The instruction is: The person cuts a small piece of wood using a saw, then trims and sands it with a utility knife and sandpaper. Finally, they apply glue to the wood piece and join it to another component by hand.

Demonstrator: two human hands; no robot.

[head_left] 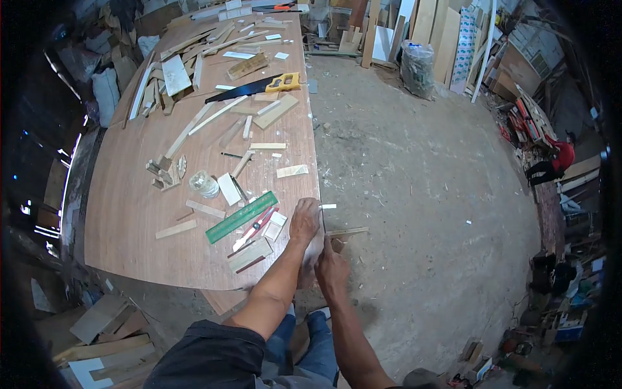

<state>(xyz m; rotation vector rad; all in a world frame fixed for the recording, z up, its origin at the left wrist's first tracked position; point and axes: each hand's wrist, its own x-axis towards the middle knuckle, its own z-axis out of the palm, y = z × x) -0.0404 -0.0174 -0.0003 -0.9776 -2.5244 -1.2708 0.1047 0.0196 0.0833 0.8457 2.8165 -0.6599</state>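
Observation:
At the table's right edge, my left hand point(304, 222) is closed and pressed down on a small pale strip point(329, 206), whose end sticks out past the edge. Just below it, my right hand point(334, 266) is a fist around a thin dark blade-like tool point(322, 220), seen edge-on; its handle is hidden. A light wooden stick point(348, 231) shows beyond my right hand; whether they touch I cannot tell. Left of my left hand lie a green ruler point(241, 217), a red-and-white cutting tool point(255, 229), and small wooden blocks point(251, 255).
On the table point(129, 220) are a handsaw with yellow handle point(253, 85), a clear jar point(204, 184), a white box point(229, 188) and a heap of wood offcuts point(175, 74). A filled plastic bag point(416, 70) stands on the floor. Far right is a person in red point(562, 157).

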